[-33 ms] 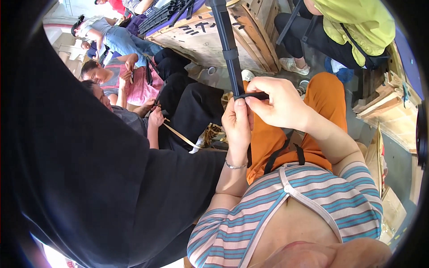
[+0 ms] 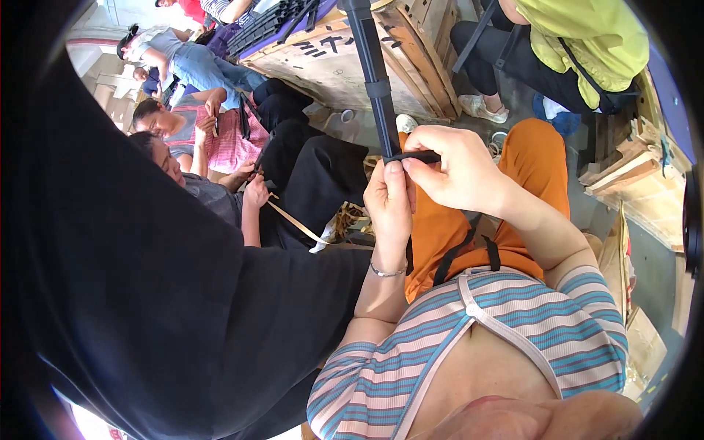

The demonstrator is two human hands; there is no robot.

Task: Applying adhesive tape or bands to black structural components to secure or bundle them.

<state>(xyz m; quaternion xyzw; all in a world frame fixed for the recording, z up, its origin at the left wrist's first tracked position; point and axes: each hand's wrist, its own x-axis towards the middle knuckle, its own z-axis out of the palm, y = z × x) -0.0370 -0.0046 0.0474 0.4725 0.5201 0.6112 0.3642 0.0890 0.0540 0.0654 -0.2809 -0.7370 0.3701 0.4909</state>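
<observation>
The black pole [image 2: 383,117] is in front of the person's chest, above the lap, its near end in the left hand [image 2: 389,202] and its far end reaching the upper edge of the view; it looks smooth and hard, with long flat faces that catch a dull shine, and a thicker band [image 2: 378,89] rings it partway along. Its long axis runs away from the person, leaning a little to the left toward the far end. The left hand is grasping the near end with the thumb laid along it, the other fingers partly hidden, while the right hand [image 2: 462,172] pinches a slim black strip [image 2: 423,156] between thumb and bent forefinger; the strip lies crosswise to the pole, one tip meeting its near end, the other pointing into the right palm. A thin, shiny bracelet [image 2: 386,272] circles the left wrist. Below the hands are smooth orange trousers [image 2: 539,169] and a ribbed, striped shirt [image 2: 513,293]. A broad spread of matte black cloth [image 2: 147,279] fills the left side, and near it hangs a flat, pale yellow ribbon [image 2: 297,221]. Beyond the pole is a rough-edged wooden box [image 2: 315,77] with slim black bars [image 2: 271,29] heaped on top
</observation>
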